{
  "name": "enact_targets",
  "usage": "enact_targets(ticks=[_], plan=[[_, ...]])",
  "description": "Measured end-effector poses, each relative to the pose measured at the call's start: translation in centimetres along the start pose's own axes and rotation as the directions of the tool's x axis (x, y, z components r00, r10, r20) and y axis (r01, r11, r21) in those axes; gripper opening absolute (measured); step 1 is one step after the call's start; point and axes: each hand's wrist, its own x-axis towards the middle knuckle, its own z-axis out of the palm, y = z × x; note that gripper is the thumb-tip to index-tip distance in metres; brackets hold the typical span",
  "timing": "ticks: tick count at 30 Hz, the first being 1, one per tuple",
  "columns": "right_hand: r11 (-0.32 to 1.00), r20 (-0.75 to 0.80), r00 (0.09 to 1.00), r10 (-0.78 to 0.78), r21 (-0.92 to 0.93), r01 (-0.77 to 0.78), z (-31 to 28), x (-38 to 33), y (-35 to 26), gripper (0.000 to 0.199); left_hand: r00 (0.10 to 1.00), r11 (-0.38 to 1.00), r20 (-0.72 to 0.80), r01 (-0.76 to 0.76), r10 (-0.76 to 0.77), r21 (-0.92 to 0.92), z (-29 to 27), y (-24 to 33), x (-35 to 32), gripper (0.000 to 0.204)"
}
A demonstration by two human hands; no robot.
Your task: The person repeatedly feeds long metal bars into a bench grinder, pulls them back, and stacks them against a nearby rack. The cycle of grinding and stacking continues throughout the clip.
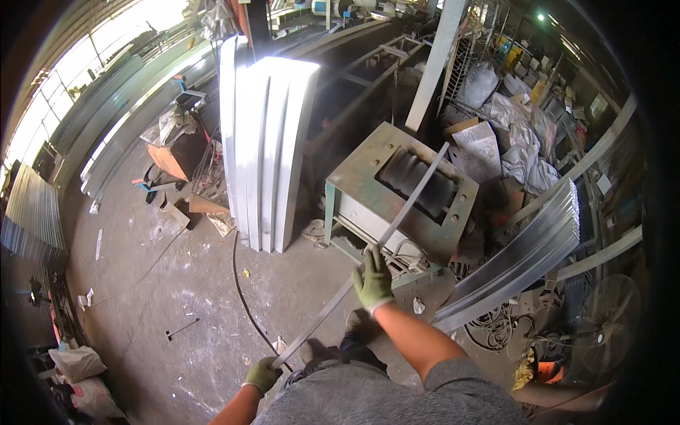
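A long thin metal strip (411,202) runs diagonally from near my body up into the rollers of a green rolling machine (361,166). My right hand (372,280), in a green glove, grips the strip at its middle, just in front of the machine. My left hand (262,374), also gloved, holds the strip's near end low by my waist. The strip's far tip lies over the dark rollers (418,180) in the machine's top opening.
A stack of curved metal sheets (265,152) stands upright left of the machine. More curved ribbed sheets (517,258) lean at the right. A black cable (244,297) crosses the concrete floor. A fan (602,312) stands at lower right. Sacks (78,365) lie at lower left.
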Motion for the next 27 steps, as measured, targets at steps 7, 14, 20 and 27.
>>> enact_targets(ticks=[7, 14, 20, 27], plan=[[0.961, -0.039, 0.993, 0.111, -0.25, -0.117, 2.1, 11.9, 8.4, 0.049, 0.995, 0.997, 0.079, -0.057, 0.061, -0.044, -1.0, 14.0, 6.4, 0.062], [0.935, -0.059, 0.997, 0.048, -0.348, -0.065, 2.6, 16.6, 16.6, 0.047, 0.996, 0.999, 0.082, 0.018, -0.021, 0.034, -0.9, 24.0, 11.0, 0.073], [0.917, 0.021, 0.995, 0.099, -0.389, -0.083, 1.0, 20.0, 20.6, 0.05, 0.997, 0.999, 0.059, -0.047, 0.047, 0.003, 1.1, 28.1, 13.6, 0.063], [0.957, -0.027, 0.999, 0.016, -0.29, -0.023, 2.5, 14.2, 16.2, 0.046, 0.999, 0.999, 0.042, -0.035, 0.035, -0.003, 2.5, 19.8, 11.6, 0.062]])
